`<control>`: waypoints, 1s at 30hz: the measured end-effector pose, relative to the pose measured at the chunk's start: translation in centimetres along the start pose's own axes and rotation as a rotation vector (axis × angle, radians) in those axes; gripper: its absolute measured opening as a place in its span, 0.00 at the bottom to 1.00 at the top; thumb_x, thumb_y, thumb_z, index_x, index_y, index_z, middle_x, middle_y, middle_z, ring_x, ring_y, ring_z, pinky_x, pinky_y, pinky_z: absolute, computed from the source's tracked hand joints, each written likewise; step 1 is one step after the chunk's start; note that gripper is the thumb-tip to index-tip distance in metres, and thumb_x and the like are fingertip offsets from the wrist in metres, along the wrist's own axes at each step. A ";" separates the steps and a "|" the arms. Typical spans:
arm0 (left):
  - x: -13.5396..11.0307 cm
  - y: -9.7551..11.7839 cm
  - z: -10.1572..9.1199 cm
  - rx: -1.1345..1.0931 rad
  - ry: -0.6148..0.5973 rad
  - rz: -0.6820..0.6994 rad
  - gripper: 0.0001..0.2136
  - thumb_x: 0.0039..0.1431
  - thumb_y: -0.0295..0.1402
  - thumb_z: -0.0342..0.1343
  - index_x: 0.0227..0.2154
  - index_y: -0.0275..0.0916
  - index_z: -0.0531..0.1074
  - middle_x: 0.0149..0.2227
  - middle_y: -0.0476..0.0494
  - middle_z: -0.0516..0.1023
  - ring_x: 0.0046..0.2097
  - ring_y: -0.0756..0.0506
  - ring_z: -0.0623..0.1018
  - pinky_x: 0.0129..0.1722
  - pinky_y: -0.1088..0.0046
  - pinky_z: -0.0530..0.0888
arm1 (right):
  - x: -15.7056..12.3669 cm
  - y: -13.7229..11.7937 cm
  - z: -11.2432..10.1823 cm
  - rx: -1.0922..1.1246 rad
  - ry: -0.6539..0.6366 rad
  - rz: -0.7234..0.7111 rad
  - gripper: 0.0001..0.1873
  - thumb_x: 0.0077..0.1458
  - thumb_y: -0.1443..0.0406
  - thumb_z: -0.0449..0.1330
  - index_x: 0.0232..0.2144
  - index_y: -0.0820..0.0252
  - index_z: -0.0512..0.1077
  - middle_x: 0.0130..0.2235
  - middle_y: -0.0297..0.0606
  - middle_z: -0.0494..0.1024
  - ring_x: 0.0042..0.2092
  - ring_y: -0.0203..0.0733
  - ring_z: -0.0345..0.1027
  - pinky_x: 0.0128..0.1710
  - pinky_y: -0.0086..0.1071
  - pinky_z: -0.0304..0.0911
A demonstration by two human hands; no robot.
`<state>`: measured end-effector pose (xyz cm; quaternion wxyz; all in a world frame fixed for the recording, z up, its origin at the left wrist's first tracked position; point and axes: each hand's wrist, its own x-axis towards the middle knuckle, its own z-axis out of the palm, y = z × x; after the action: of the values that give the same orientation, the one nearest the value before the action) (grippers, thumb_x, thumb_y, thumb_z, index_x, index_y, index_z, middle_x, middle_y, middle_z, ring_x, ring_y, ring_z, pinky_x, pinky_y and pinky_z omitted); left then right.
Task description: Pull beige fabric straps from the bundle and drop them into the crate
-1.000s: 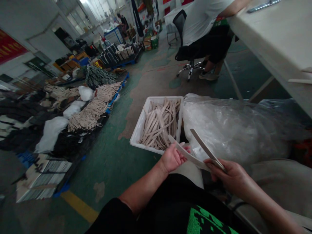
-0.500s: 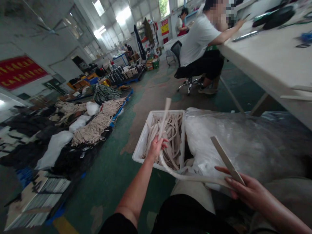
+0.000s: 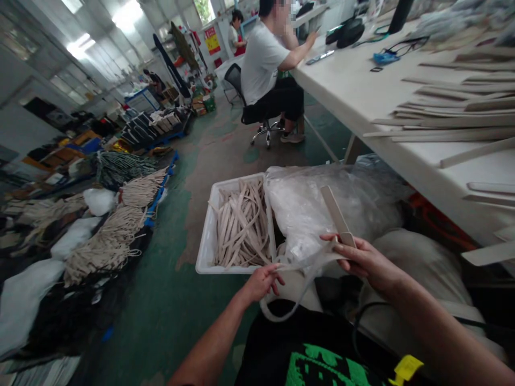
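My left hand [image 3: 263,281] is closed in a pinch on a pale beige strap [image 3: 277,319], which curves in a loop below the fingers and runs across to my right hand [image 3: 368,260]. My right hand is closed on that strap and on a stiff, flat beige strip [image 3: 333,209] that points up and away. Both hands are above my lap, fairly near each other. Just beyond my left hand stands a white plastic crate [image 3: 204,236] with many loose beige straps [image 3: 241,225] inside.
Clear plastic bagging [image 3: 298,198] lies right of the crate. A white table [image 3: 346,91] on the right bears several beige strips [image 3: 442,123]. A co-worker [image 3: 265,59] sits at its far end. Bundled straps [image 3: 108,236] and white bags [image 3: 66,238] lie on the floor at left.
My left hand has drawn back from over the crate toward my lap and my right hand. The strap's end no longer stands up; the strap is now looped. The view has turned right.
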<state>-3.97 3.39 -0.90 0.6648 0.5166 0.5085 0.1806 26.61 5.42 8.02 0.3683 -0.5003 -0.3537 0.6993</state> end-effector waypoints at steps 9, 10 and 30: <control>0.2 6.9 2.0 0.374 -0.076 0.332 0.34 0.57 0.54 0.62 0.62 0.40 0.69 0.55 0.37 0.79 0.56 0.35 0.76 0.59 0.58 0.69 | 1.4 1.4 2.4 -0.047 0.013 0.017 0.37 0.35 0.35 0.72 0.32 0.58 0.72 0.20 0.31 0.73 0.17 0.28 0.48 0.17 0.26 0.38; 0.7 7.4 3.1 0.447 -0.059 0.331 0.29 0.60 0.53 0.59 0.58 0.39 0.72 0.50 0.39 0.80 0.52 0.37 0.78 0.56 0.60 0.71 | 1.5 1.5 2.7 -0.050 0.015 0.015 0.37 0.34 0.35 0.71 0.31 0.57 0.71 0.20 0.32 0.74 0.17 0.28 0.48 0.17 0.26 0.39; 2.7 1.7 1.3 0.671 0.096 0.234 0.09 0.65 0.36 0.54 0.32 0.43 0.77 0.32 0.47 0.80 0.36 0.44 0.80 0.34 0.71 0.72 | 2.7 2.5 0.2 -0.227 0.190 0.039 0.36 0.31 0.37 0.71 0.36 0.56 0.76 0.21 0.40 0.79 0.17 0.32 0.48 0.15 0.28 0.41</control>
<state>-1.22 5.54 -0.80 0.4084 0.7517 0.5075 0.1028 25.45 6.55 4.72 0.3276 -0.6092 -0.3844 0.6114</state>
